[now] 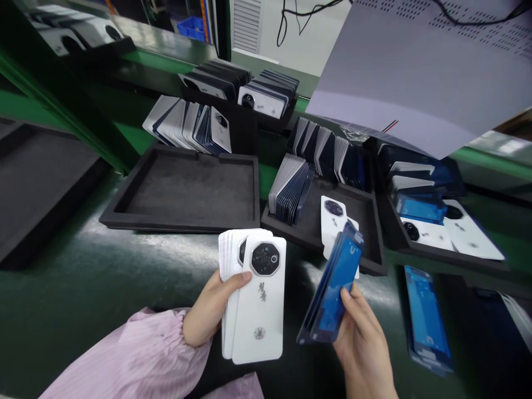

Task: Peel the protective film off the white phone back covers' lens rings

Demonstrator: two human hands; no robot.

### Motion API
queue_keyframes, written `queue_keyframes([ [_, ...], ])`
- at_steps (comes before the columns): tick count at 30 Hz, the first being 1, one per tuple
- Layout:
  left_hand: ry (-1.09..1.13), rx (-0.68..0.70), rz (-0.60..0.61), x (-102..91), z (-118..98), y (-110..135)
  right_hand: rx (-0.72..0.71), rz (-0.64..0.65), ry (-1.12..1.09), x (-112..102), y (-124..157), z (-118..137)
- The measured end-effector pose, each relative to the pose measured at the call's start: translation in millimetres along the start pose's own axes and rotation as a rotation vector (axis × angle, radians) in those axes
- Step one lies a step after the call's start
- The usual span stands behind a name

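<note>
The left hand (218,307) is closed around a fan of white panels (260,310), thumb tip on the left side of the front one, fingers hidden behind; the fan stands almost upright above the counter (103,288), just before the front left corner of the middle tray (374,221), its dark camera discs near the top; the right hand (363,335) grips several blue-filmed panels (338,282) by their right side, thumb in front, the other fingers mostly out of sight; these panels lean rightward at the top and overlap the middle tray's front edge, partly hiding some loose panels (332,213) inside it; a slanting row (291,185) fills that tray's front left corner, and further rows (328,149) line its back edge; the left tray (187,188) sits beside it, with leaning panels (187,122) behind its back edge; another blue-filmed stack (428,318) lies on the counter before the right tray's (397,244) front edge.
</note>
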State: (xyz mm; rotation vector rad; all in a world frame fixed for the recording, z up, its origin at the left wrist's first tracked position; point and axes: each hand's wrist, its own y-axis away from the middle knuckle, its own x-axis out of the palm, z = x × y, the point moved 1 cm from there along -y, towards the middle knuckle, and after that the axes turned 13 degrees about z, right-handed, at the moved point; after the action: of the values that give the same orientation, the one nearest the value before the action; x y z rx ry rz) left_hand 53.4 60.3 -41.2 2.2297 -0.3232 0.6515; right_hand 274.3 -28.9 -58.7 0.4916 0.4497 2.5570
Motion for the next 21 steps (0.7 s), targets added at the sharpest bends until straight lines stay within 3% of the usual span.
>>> queue_keyframes([
  [4, 0.001, -0.016, 0.004, -4.1, 1, -3, -0.14, 0.068, 0.126, 3, 2, 1],
  [6, 0.007, -0.043, 0.024, -7.0, 2, -5, -0.34, 0.066, 0.205, 1, 6, 2],
  [9, 0.03, -0.097, 0.085, -8.4, 7, -8, -0.751, 0.095, 0.361, -3, 12, 2],
  [12, 0.072, -0.178, 0.182, -4.5, 15, -10, -0.999, 0.257, 0.586, 0, 15, -7],
  [16, 0.123, -0.288, 0.33, 1.4, 22, -7, -0.952, 0.564, 0.832, 12, 8, -16],
  [21, 0.058, -0.222, 0.37, -3.9, 21, -4, -0.725, 0.77, 0.799, 18, 4, -15],
])
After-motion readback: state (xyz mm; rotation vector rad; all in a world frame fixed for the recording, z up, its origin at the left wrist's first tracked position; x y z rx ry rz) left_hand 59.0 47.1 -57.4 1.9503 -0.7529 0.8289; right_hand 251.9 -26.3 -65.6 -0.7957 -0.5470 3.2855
